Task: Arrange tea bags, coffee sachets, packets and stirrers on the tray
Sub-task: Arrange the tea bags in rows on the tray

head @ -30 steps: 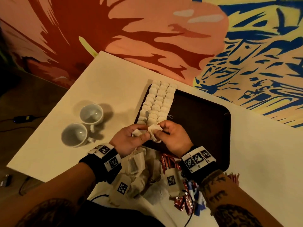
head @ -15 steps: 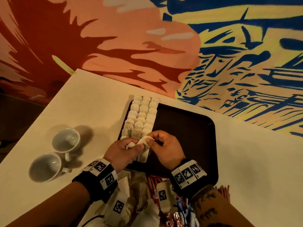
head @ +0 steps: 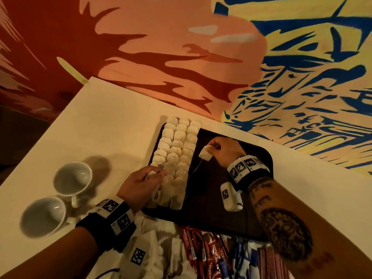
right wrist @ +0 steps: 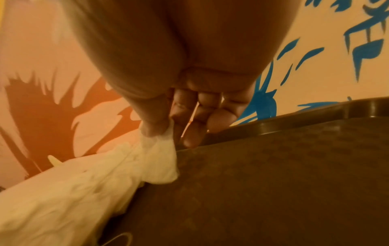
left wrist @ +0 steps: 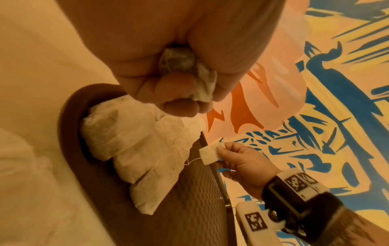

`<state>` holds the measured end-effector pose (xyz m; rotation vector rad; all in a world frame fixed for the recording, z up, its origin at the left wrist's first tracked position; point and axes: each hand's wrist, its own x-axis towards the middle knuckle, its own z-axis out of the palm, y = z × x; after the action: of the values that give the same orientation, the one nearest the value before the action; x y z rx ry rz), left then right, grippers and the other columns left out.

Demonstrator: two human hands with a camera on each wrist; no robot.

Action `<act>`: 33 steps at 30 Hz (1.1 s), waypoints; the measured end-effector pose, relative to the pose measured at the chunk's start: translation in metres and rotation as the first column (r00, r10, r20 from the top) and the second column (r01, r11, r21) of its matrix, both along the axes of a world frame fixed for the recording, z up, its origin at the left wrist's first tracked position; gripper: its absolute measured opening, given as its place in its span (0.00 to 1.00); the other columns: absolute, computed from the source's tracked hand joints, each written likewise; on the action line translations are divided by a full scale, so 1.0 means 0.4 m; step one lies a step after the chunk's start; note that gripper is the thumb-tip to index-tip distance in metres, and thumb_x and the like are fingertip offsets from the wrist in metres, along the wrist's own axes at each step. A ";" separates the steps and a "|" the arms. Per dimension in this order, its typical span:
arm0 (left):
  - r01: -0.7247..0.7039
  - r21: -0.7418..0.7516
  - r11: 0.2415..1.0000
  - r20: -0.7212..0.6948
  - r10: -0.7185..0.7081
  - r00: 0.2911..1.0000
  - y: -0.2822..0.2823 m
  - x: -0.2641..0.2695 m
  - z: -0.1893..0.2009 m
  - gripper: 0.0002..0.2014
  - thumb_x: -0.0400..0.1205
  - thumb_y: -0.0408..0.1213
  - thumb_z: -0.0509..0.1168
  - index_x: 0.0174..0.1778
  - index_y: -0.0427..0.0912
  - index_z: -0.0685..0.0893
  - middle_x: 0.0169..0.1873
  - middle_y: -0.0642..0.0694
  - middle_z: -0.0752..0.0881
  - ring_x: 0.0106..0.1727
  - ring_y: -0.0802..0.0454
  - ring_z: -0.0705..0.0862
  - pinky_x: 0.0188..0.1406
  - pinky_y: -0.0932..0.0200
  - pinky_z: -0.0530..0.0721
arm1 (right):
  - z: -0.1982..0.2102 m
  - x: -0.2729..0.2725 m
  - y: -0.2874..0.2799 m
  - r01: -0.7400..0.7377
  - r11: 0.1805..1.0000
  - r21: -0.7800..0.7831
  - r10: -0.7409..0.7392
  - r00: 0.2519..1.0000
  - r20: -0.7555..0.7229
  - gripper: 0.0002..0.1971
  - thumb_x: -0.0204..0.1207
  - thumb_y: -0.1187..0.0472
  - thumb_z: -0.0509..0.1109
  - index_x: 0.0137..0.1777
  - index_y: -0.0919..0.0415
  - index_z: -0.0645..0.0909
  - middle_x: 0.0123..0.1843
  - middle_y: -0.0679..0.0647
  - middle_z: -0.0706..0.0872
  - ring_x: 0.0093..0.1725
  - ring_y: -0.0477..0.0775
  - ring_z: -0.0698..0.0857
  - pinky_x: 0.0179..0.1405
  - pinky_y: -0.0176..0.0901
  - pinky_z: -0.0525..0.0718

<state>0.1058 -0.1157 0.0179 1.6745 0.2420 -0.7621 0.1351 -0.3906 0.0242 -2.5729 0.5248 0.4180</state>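
A dark brown tray lies on the white table, its left side filled with three rows of white tea bags. My right hand pinches one tea bag by its top, just above the tray beside the rows; its thread trails down toward the near end. In the right wrist view that tea bag hangs from thumb and forefinger over the tray. My left hand grips another tea bag in its curled fingers at the rows' near left edge.
Two white cups lie on the table left of the tray. Near me lies a pile of loose tea bags, red coffee sachets, blue packets and stirrers. A painted wall stands behind the table.
The hands, together over one tea bag at the rows' near end, have parted. My right hand has carried a tea bag up the tray's right side of the rows; my left stays near.
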 end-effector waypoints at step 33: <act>-0.072 -0.091 0.993 -0.029 0.070 0.997 0.034 0.045 -0.008 0.09 0.87 0.34 0.63 0.48 0.43 0.89 0.28 0.44 0.83 0.24 0.52 0.79 0.19 0.61 0.74 | -0.071 0.226 -0.040 0.058 0.992 -0.110 -0.061 0.998 -0.023 0.16 0.75 0.51 0.79 0.59 0.55 0.85 0.59 0.51 0.89 0.58 0.53 0.86 0.59 0.42 0.81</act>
<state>0.1237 -0.1022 0.0147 1.5620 0.2786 -0.7311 0.2257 -0.4065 -0.0042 -2.6517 0.6495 0.4135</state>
